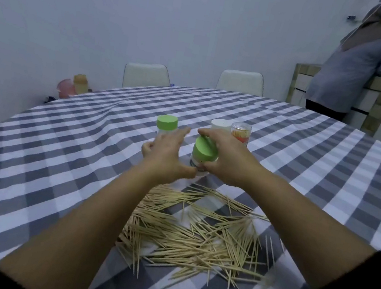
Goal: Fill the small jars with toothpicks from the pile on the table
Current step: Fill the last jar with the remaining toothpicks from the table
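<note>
- Tilted clear plastic jar w/ green round lid (pixel 204 153) was gripped by right hand (pixel 228 160), just beyond loose wooden toothpick pile (pixel 197 233).
- Left hand (pixel 167 155) was held relaxed, empty, beside jar base.
- Step, prob.: opening; lid must be twisted off next.

Four jars (pixel 204 155) beyond the toothpick pile (pixel 197 231) (two green-lidded); two chairs (pixel 146 75); two hands (pixel 166 154).

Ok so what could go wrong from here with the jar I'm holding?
The right hand grips the tilted green-lidded jar while the left hand touches its base; it could slip and knock the other green-lidded jar close behind. Both forearms hang over the toothpick pile, so lowering them could scatter it.
</note>
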Demonstrator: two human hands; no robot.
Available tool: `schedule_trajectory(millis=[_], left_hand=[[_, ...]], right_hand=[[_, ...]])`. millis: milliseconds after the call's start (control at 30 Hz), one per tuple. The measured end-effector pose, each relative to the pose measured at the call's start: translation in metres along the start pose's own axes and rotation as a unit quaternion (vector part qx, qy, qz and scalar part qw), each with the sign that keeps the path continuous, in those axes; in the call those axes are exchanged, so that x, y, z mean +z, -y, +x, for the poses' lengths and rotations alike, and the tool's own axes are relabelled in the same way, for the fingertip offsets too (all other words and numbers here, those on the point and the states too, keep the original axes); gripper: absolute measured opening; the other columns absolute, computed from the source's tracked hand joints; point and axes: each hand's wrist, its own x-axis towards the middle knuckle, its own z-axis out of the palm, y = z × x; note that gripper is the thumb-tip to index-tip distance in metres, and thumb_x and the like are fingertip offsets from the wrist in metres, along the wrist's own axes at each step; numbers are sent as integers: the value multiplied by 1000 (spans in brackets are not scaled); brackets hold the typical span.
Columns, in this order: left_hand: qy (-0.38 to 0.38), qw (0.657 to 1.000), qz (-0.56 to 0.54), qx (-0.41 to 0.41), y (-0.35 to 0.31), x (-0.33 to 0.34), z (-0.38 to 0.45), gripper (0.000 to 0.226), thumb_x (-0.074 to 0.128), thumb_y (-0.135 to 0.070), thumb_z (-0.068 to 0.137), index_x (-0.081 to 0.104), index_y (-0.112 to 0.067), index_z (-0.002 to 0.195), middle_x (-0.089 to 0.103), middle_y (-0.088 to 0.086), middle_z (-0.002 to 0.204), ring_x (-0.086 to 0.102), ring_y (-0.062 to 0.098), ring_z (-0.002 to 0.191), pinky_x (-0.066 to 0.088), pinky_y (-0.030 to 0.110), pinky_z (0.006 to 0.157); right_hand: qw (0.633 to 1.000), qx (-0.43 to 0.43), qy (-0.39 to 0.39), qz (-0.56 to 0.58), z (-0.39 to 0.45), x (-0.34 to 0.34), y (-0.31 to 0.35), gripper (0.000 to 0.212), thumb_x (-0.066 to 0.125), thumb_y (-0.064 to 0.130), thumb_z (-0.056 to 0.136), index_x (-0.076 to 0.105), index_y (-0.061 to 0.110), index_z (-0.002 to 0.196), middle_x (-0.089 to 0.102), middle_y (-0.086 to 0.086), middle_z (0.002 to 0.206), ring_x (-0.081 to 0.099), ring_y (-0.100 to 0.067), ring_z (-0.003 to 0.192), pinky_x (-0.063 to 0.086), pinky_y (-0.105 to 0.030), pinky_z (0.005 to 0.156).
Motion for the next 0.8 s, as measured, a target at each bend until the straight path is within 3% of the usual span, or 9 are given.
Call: schedule_trajectory(millis=[100, 200, 300, 400, 467, 533, 667, 800], left_hand=[[-30, 996, -18, -80, 13, 1, 21, 115, 75, -41, 73, -9, -26, 151, -8, -2, 160, -2, 23, 146, 9, 46, 114], [-80, 970, -176, -146, 29, 12, 39, 122, 80, -32, 73, -15, -21, 150, -11, 3, 159, -3, 21, 147, 10, 38, 116], [-96, 925, -309, -197, 43, 25, 54, 123, 81, -29, 74, -16, -21, 150, 2, 6, 160, 10, 25, 146, 20, 39, 113], [-121, 913, -336, -199, 49, 34, 66, 115, 80, -29, 75, -5, -20, 152, 26, 6, 155, 29, 26, 140, 29, 40, 109], [-140, 911, -331, -200, 51, 37, 72, 98, 80, -31, 74, 18, -16, 149, 44, 6, 143, 44, 25, 128, 38, 38, 102], [-153, 917, -310, -197, 52, 37, 74, 73, 79, -33, 75, 40, -14, 133, 55, 4, 129, 52, 22, 113, 42, 34, 91], [-148, 921, -311, -183, 56, 35, 69, 61, 79, -36, 74, 48, -15, 122, 60, 1, 118, 55, 18, 104, 46, 35, 90], [-127, 929, -309, -160, 54, 28, 52, 62, 80, -41, 72, 50, -18, 121, 59, -5, 112, 56, 14, 101, 48, 35, 89]], right_hand=[[998, -18, -20, -50, 20, 11, -4, 66, 70, 21, 83, 38, 24, 141, 44, 1, 141, 42, -18, 128, 35, -31, 103], [985, -46, -67, -150, 38, 20, -9, 58, 64, 31, 86, 40, 27, 138, 46, 6, 139, 35, -16, 130, 27, -37, 102], [978, -33, -78, -190, 56, 23, -11, 56, 61, 36, 87, 39, 30, 138, 45, 7, 141, 27, -17, 134, 23, -40, 100], [976, -18, -59, -209, 70, 24, -13, 57, 61, 35, 88, 37, 30, 140, 43, 5, 144, 22, -19, 138, 22, -42, 103], [972, -8, -51, -228, 78, 23, -15, 53, 58, 37, 89, 39, 28, 138, 43, 3, 144, 19, -20, 140, 21, -44, 104], [963, 2, -55, -264, 84, 24, -17, 51, 57, 42, 89, 43, 25, 136, 46, 1, 141, 20, -22, 139, 22, -45, 102], [938, 24, -94, -334, 87, 29, -19, 60, 54, 58, 85, 49, 17, 129, 51, -5, 133, 26, -25, 133, 26, -43, 97], [942, 34, -98, -319, 78, 30, -16, 79, 50, 69, 81, 38, 17, 139, 36, -4, 145, 17, -26, 138, 25, -43, 100]])
